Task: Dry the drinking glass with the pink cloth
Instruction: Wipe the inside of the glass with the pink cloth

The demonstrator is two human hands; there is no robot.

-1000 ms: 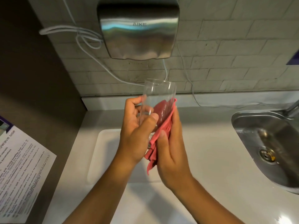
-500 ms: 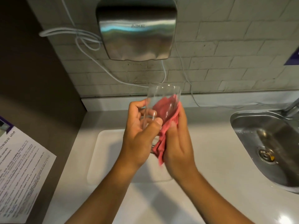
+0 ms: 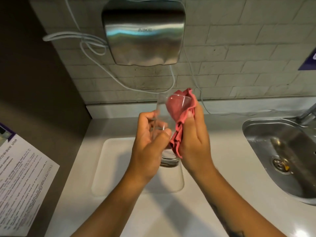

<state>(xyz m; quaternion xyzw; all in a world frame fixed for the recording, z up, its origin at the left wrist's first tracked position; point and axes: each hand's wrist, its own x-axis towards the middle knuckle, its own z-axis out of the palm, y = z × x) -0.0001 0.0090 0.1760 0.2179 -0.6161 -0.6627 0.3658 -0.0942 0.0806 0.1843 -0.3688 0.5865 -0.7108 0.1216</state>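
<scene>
A clear drinking glass point(image 3: 168, 161) is held upright above the white counter, its thick base showing below my fingers. My left hand point(image 3: 150, 144) wraps around the glass's left side and grips it. My right hand point(image 3: 195, 141) presses the pink cloth point(image 3: 177, 117) against the glass's right side and rim. The cloth bunches over the top edge, shows through the glass wall, and hangs down between my two hands.
A white tray point(image 3: 112, 168) lies on the counter under my hands. A steel sink point(image 3: 282, 151) with a drain sits at the right. A metal hand dryer point(image 3: 143, 33) and loose white cables hang on the brick wall. A printed sheet point(image 3: 20, 182) lies at the left.
The cloth has slid up the glass's right side to its rim, with my right hand following. Both hands and the glass have shifted slightly lower and to the right in view.
</scene>
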